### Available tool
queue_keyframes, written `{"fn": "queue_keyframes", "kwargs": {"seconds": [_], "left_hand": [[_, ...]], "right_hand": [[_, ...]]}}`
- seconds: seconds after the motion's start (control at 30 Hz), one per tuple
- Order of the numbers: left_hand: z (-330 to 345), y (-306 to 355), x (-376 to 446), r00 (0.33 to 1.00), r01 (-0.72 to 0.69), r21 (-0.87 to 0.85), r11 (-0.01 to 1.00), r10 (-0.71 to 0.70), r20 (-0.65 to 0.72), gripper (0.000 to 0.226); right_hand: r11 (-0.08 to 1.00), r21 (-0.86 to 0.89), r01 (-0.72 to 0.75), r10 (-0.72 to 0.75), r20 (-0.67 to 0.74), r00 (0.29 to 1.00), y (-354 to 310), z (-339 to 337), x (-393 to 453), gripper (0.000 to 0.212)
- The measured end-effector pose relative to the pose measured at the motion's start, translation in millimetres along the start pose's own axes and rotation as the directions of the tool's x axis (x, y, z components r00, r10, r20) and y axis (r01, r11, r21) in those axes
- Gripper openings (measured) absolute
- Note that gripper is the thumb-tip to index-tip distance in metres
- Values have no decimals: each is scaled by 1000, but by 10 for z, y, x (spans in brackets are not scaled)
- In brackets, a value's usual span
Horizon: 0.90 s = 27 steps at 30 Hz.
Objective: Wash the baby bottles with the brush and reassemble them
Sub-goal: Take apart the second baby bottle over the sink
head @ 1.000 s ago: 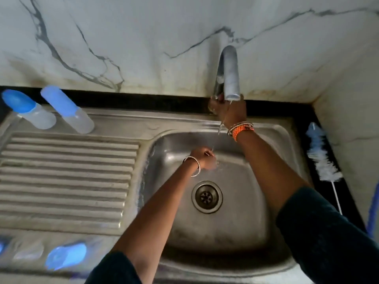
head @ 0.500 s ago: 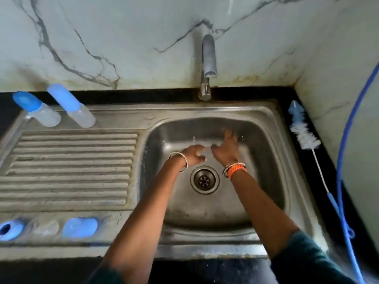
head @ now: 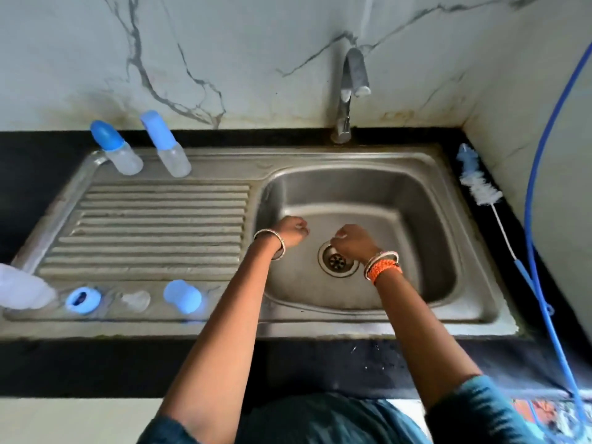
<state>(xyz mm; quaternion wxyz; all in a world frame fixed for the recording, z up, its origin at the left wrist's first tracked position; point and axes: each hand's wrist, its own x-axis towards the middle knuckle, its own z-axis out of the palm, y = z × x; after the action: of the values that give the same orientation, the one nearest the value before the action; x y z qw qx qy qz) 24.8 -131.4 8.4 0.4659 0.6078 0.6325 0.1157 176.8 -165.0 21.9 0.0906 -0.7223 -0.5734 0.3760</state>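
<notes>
Both hands are hanging over the steel sink basin, loosely curled into empty fists and holding nothing. The left hand is sitting near the basin's left wall, a silver bangle circling its wrist. The right hand is hovering just beside it, directly above the drain, with orange and silver bangles on its wrist. The two hands are staying apart, knuckles facing each other.

Well to the left of the left hand and farther back, two baby bottles are standing capped on the sink's rear ledge: one bottle at the corner and a second bottle just beside it. Nearer than the left hand, on the front ledge, loose parts are lying in a row: a blue ring, a clear teat and a blue cap. A clear bottle body, blurred, is lying at the far left edge.

Well to the right of the right hand, the bottle brush is lying on the black bench, beside a blue hose. The tap is standing beyond both hands.
</notes>
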Motion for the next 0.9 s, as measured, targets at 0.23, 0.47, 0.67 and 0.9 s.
{"fn": "queue_keyframes", "kwargs": {"seconds": [0.23, 0.47, 0.67, 0.9], "left_hand": [[-945, -273, -64, 991, -90, -69, 994, 82, -107, 23], [-2176, -738, -28, 768, -162, -194, 967, 0, -640, 32], [-2840, -1228, 303, 757, -135, -170, 976, -8, -653, 53], [-2886, -1436, 566, 804, -214, -106, 971, 113, -583, 43]], "right_hand": [[974, -114, 196, -190, 59, 980, -866, 136, 120, 27], [878, -110, 465, -477, -139, 868, -2130, 295, 339, 37], [749, -91, 657, -657, -229, 718, -3348, 592, 824, 46], [782, -97, 616, -623, -132, 771, -3770, 1007, 1358, 37]]}}
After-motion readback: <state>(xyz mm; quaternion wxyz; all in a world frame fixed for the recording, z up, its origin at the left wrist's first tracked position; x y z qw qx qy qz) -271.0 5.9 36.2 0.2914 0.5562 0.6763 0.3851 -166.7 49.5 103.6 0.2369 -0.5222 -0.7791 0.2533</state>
